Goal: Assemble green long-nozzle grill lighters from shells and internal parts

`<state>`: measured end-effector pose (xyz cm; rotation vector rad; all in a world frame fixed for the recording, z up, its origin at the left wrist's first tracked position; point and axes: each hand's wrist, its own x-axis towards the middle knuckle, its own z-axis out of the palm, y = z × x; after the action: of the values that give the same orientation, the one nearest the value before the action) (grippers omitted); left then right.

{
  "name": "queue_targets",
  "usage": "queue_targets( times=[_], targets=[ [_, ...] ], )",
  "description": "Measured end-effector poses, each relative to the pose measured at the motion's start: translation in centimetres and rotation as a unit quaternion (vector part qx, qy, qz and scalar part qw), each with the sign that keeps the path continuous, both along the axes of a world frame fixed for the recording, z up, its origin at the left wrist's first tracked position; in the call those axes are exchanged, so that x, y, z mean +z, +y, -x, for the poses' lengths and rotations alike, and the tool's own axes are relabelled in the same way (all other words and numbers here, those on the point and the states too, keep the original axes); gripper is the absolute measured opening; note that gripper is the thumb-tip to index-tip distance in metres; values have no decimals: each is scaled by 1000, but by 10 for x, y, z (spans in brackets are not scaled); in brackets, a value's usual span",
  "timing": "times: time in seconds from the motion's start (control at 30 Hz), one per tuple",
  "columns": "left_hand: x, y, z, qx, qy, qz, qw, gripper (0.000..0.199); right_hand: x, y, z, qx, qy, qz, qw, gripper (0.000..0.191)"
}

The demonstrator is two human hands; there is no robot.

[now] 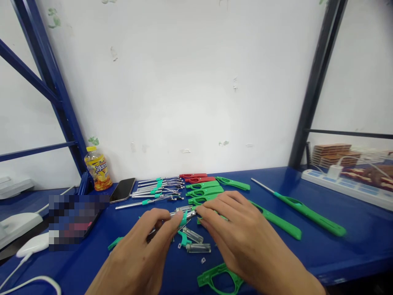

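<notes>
My left hand (pixel 147 241) pinches a thin metal lighter tube with a teal collar (pixel 184 218) between thumb and fingers. My right hand (pixel 233 225) is closed at the tube's right end, over a green lighter shell that is mostly hidden under the fingers. Below the hands lie clear fuel tanks (pixel 199 248), a loose teal piece (pixel 184 238) and a small pale clip (pixel 203 260). A green half shell with a trigger loop (pixel 211 277) lies in front, partly covered by my right wrist.
Several metal tubes with wires (pixel 156 190) lie behind my left hand. Red shells (pixel 196 179) and green shells (pixel 205 190) are lined up beside them. An assembled green lighter (pixel 310 213) rests right. A phone (pixel 123 190), bottle (pixel 98 170) and power strip (pixel 350 188) edge the blue table.
</notes>
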<state>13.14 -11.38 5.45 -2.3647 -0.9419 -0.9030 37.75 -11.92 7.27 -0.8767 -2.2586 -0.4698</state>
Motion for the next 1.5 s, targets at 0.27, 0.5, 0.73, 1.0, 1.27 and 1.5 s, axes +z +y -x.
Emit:
queue_targets(
  times=[0.27, 0.5, 0.73, 1.0, 1.27, 1.5],
  targets=[
    [7, -3, -1, -35, -17, 32, 999, 38, 1, 9, -10, 27, 15, 27, 999, 34],
    [5, -2, -1, -44, -12, 58, 997, 39, 2, 6, -16, 40, 28, 62, 997, 34],
    [4, -1, 3, -47, 2, 63, 997, 40, 4, 5, -19, 41, 27, 49, 998, 32],
    [4, 0, 4, -56, -2, 64, 996, 39, 6, 6, -19, 61, 37, 69, 995, 26],
    [1, 2, 7, -62, 15, 45, 997, 44, 3, 8, -21, 71, 51, 80, 993, 16],
    [1, 1, 9, -40, 25, 43, 998, 44, 6, 7, -23, 63, 38, 116, 990, 17]
  ],
)
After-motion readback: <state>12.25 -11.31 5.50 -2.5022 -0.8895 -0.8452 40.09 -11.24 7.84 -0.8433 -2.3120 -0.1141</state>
